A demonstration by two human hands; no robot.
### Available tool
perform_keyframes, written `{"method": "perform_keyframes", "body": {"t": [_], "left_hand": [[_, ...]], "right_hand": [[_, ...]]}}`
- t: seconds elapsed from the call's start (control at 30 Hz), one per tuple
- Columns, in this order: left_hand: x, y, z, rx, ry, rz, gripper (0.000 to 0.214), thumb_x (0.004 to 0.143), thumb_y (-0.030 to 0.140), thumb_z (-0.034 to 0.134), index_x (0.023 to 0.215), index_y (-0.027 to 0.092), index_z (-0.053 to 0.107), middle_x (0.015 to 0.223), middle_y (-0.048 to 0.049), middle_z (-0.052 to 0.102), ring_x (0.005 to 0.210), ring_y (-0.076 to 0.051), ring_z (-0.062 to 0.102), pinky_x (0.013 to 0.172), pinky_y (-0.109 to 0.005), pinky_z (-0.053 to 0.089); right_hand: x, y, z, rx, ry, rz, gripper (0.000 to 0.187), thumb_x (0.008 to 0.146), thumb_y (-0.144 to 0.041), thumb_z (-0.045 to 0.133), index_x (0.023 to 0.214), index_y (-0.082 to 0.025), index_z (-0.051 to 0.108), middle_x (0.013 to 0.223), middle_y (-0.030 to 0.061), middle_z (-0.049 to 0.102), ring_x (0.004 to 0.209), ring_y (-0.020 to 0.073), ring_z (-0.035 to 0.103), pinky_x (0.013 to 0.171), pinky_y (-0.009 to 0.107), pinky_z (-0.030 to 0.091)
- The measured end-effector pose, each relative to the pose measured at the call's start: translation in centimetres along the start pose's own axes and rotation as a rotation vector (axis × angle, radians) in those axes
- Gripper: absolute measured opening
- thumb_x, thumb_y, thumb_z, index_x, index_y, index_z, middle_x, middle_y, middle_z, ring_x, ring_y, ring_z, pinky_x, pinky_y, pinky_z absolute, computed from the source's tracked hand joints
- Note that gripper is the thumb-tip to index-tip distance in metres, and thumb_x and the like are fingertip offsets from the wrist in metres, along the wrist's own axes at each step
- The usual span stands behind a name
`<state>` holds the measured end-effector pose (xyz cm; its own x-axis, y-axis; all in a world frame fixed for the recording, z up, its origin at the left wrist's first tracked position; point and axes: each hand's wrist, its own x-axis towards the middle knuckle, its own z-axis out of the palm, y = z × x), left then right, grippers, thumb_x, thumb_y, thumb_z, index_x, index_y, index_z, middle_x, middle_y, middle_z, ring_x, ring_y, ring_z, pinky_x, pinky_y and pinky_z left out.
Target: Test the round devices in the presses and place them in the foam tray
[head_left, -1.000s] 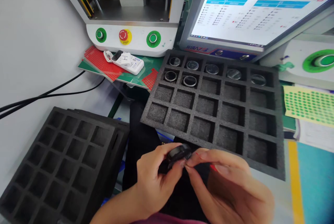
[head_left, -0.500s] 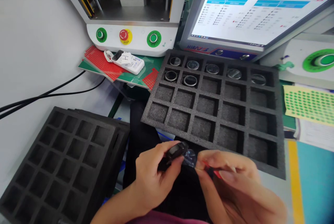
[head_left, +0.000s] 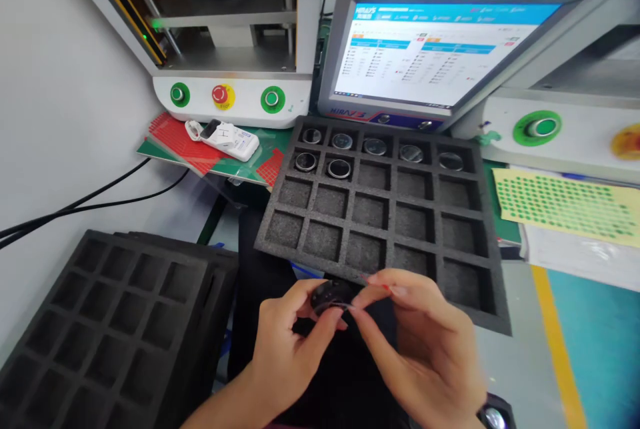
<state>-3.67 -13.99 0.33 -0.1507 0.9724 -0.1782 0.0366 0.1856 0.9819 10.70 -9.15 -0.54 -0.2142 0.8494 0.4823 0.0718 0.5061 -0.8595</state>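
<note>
My left hand [head_left: 293,339] grips a round black watch case [head_left: 325,295] between thumb and fingers, low in front of my lap. At the right edge of the case, the thumb and a finger of my right hand [head_left: 420,335] pinch a thin clear film [head_left: 346,306], mostly hidden by the fingers. A small red piece [head_left: 385,287] shows at the right fingertips. Just beyond both hands lies a black foam tray [head_left: 345,259], with several round, glass-faced watch cases [head_left: 339,167] in its two far rows.
A stack of black foam trays [head_left: 165,252] stands at left. Behind are a press machine [head_left: 235,92] with buttons and a monitor [head_left: 400,62]. A white handheld device [head_left: 225,140] rests on red sticker sheets [head_left: 180,142]. A green-dotted sticker sheet [head_left: 565,205] lies at right.
My right hand has moved left, bringing the film against the watch case. The case has turned in my left hand. The camera view has shifted, showing more of the machines.
</note>
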Motion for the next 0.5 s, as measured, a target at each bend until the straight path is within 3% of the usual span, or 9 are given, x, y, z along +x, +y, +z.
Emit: {"method": "perform_keyframes", "body": {"t": [0.13,0.23,0.27,0.33,0.4,0.5], "left_hand": [[1.3,-0.4,0.9,-0.390,-0.104,-0.248,0.014,0.078,0.025,0.074,0.088,0.016,0.071,0.074,-0.0029,0.075,0.064,-0.014,0.070,0.062,-0.019,0.057],[2.3,-0.8,1.6,-0.613,-0.195,-0.382,0.030,0.074,0.038,0.078,0.091,0.014,0.074,0.087,-0.0094,0.077,0.069,-0.016,0.072,0.063,-0.020,0.058],[2.6,-0.8,1.8,-0.639,-0.185,-0.405,0.032,0.075,0.042,0.076,0.090,0.014,0.075,0.089,-0.0109,0.077,0.069,-0.016,0.072,0.062,-0.019,0.057],[3.2,-0.6,2.3,-0.612,-0.119,-0.421,0.033,0.079,0.045,0.072,0.087,0.013,0.075,0.089,-0.0117,0.077,0.066,-0.015,0.070,0.059,-0.018,0.056],[3.6,-0.3,3.0,-0.514,-0.048,-0.419,0.030,0.078,0.042,0.074,0.083,0.013,0.075,0.086,-0.0109,0.077,0.063,-0.013,0.068,0.057,-0.018,0.055],[4.1,0.3,4.2,-0.394,-0.016,-0.423,0.029,0.073,0.040,0.079,0.082,0.012,0.074,0.085,-0.0101,0.076,0.060,-0.013,0.066,0.056,-0.018,0.054]], "right_hand": [[-0.6,-0.8,-0.7,-0.030,0.063,-0.039,0.053,0.073,0.012,0.058,0.113,-0.023,0.056,0.095,0.0032,0.059,0.076,0.0146,0.068,0.066,0.026,0.061],[-1.2,-1.3,-2.7,-0.003,0.059,-0.032,0.063,0.070,0.015,0.057,0.118,-0.026,0.054,0.091,0.0014,0.061,0.069,0.0144,0.067,0.064,0.028,0.062],[-1.3,-1.1,-3.8,0.008,0.081,-0.019,0.066,0.070,0.015,0.058,0.119,-0.028,0.054,0.094,0.0014,0.061,0.066,0.0141,0.066,0.065,0.030,0.062],[-1.1,0.2,-6.7,0.000,0.250,0.025,0.062,0.070,0.011,0.064,0.116,-0.029,0.057,0.101,0.0024,0.062,0.065,0.0130,0.066,0.066,0.031,0.061],[-0.5,2.6,-10.3,-0.012,0.559,0.107,0.049,0.069,0.003,0.073,0.107,-0.026,0.062,0.103,0.0024,0.062,0.065,0.0101,0.065,0.065,0.026,0.059],[0.5,7.1,-15.0,0.085,0.618,0.389,0.044,0.061,-0.018,0.086,0.096,-0.023,0.061,0.087,-0.0025,0.062,0.057,0.0071,0.061,0.058,0.022,0.056]]}}
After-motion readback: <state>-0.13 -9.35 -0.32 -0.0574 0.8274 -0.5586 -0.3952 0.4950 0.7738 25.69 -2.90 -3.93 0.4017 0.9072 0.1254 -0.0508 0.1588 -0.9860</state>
